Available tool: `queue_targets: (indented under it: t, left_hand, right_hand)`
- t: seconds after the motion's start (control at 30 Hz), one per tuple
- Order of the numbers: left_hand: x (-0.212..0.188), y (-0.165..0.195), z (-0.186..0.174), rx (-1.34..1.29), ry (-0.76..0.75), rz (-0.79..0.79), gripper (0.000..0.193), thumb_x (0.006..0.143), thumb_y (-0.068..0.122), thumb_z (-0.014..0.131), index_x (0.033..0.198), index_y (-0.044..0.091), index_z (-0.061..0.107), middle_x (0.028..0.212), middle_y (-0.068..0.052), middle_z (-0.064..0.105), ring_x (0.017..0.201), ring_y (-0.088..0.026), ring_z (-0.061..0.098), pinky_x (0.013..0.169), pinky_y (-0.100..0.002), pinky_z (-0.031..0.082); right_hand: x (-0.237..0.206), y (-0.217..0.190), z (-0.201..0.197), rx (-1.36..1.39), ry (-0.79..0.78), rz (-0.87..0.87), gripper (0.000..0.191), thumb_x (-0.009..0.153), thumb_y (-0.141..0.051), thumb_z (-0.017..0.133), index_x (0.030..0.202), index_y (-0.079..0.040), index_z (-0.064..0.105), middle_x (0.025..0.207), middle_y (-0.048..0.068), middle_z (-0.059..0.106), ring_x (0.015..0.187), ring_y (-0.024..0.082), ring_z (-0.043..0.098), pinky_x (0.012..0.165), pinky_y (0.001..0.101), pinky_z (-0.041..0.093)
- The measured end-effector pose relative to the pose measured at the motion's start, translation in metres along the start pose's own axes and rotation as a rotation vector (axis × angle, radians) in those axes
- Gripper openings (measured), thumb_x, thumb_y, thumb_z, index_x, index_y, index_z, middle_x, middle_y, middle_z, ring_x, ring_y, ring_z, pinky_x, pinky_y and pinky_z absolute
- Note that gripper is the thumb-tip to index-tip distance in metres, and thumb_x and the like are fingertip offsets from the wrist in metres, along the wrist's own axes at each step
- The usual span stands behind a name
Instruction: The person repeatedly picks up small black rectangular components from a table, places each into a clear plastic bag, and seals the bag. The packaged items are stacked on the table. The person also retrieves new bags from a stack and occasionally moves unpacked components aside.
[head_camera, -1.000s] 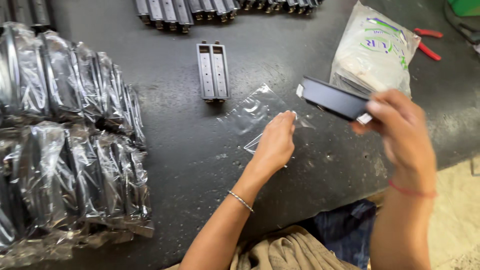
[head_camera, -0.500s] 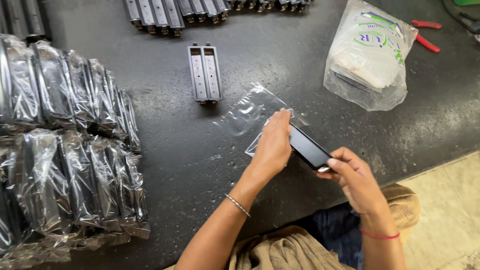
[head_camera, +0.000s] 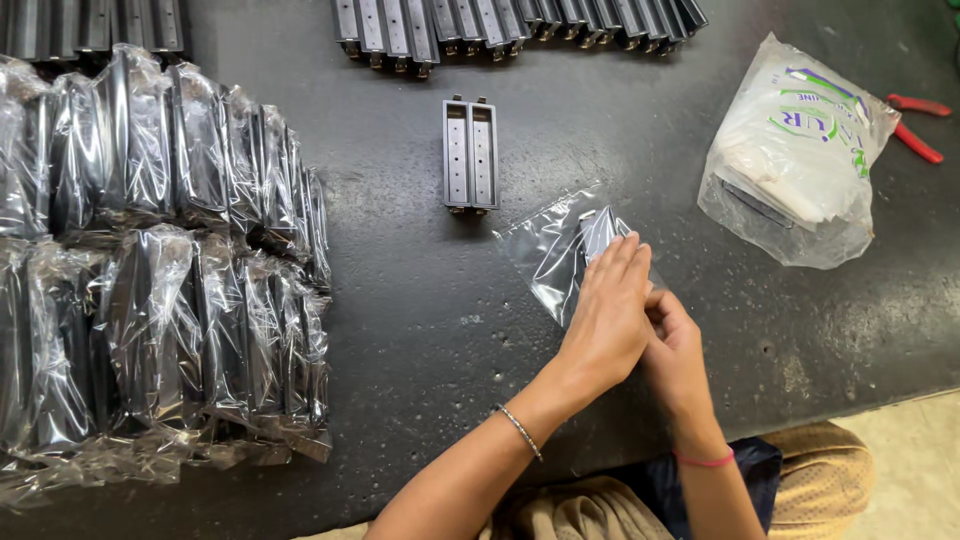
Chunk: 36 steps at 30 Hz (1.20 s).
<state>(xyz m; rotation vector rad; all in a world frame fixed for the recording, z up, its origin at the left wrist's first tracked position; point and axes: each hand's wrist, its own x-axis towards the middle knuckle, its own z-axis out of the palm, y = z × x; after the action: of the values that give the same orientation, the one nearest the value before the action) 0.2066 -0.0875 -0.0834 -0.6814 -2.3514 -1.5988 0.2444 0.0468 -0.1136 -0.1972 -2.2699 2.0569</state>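
Now: bag (head_camera: 556, 250) w/ part under hands (head_camera: 640, 325).

Dark, scuffed worktable (head_camera: 420, 330); pale floor (head_camera: 915, 460) at lower right.

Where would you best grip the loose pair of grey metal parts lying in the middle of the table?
Probably across the long outer sides of the grey metal pair, from above: it lies flat, lengthwise away from the person, with bare table on both flanks and small tabs at its ends.

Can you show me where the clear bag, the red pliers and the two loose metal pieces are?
Clear bag (head_camera: 545, 250), head view, its flat left half.
Red pliers (head_camera: 917, 142), head view, lower handle.
Metal pieces (head_camera: 469, 155), head view, the seam between the pair.
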Motion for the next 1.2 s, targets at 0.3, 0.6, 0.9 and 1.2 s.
queue_targets:
  t: [0.3, 0.6, 0.9, 1.2]
  left_hand:
    - [-0.002, 0.006, 0.001, 0.012, 0.041, 0.001, 0.051, 0.097, 0.002, 0.044, 0.146, -0.011, 0.045, 0.159, -0.029, 0.042, 0.154, -0.042, 0.034, 0.129, -0.05, 0.023]
    - [0.01, 0.014, -0.009, -0.129, -0.015, 0.031, 0.053, 0.102, 0.013, 0.053, 0.147, -0.011, 0.04, 0.158, -0.032, 0.038, 0.151, -0.045, 0.032, 0.125, -0.049, 0.024]
    - [0.039, -0.027, -0.068, 0.257, -0.021, 0.073, 0.042, 0.089, -0.004, 0.05, 0.116, 0.015, 0.074, 0.144, -0.001, 0.063, 0.152, -0.029, 0.046, 0.128, -0.044, 0.034]
    - [0.04, -0.018, -0.039, 0.626, -0.045, 0.116, 0.009, 0.089, 0.018, 0.065, 0.088, 0.018, 0.074, 0.164, -0.006, 0.036, 0.154, -0.033, 0.026, 0.125, -0.053, 0.019]
  right_hand:
    - [0.013, 0.016, 0.021, -0.021, 0.109, -0.024, 0.036, 0.112, -0.023, 0.043, 0.126, 0.001, 0.064, 0.115, 0.005, 0.071, 0.102, 0.01, 0.063, 0.088, 0.0264, 0.052]
    - [0.011, 0.02, 0.001, -0.506, -0.027, -0.153, 0.024, 0.098, -0.006, 0.059, 0.116, 0.007, 0.065, 0.104, 0.013, 0.075, 0.096, 0.017, 0.071, 0.08, 0.033, 0.055]
    - [-0.017, -0.023, -0.036, -0.094, -0.048, 0.035, 0.02, 0.098, -0.003, 0.061, 0.113, 0.003, 0.072, 0.107, 0.01, 0.076, 0.099, 0.017, 0.073, 0.085, 0.0293, 0.06]
    - [-0.025, -0.019, -0.068, -0.102, -0.02, -0.002, 0.021, 0.099, -0.005, 0.062, 0.115, 0.002, 0.073, 0.105, 0.01, 0.077, 0.097, 0.016, 0.073, 0.084, 0.027, 0.057]
